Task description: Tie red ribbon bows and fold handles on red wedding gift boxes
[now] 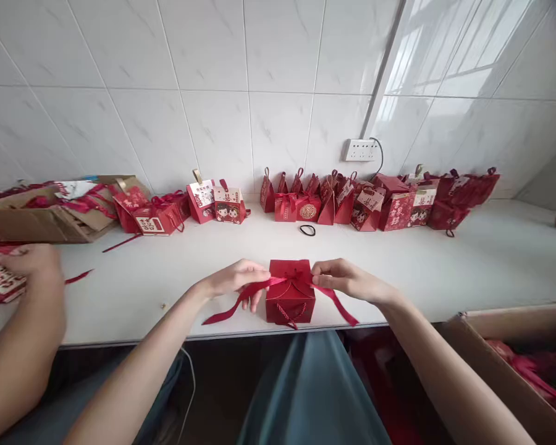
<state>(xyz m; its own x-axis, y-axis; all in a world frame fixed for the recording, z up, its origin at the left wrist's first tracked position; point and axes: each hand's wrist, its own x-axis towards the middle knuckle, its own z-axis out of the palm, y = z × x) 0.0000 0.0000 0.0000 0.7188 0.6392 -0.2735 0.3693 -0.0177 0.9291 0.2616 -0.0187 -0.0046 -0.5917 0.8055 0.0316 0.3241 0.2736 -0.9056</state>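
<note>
A red gift box point(290, 306) sits at the front edge of the white worktop point(204, 254), a ribbon point(278, 280) across its top. The left hand point(243, 278) pinches one side of the ribbon, the right hand point(338, 277) the other; beyond lie a black band point(307, 230) and decorated boxes point(393, 211).

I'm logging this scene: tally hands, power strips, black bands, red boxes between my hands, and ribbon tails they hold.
Hands: 3 (your left hand, right hand, co-worker's hand)
Power strip: 1
Black band: 1
Red box between your hands: 1
Ribbon tails: 2 (left tail, right tail)
Total: 8
</note>
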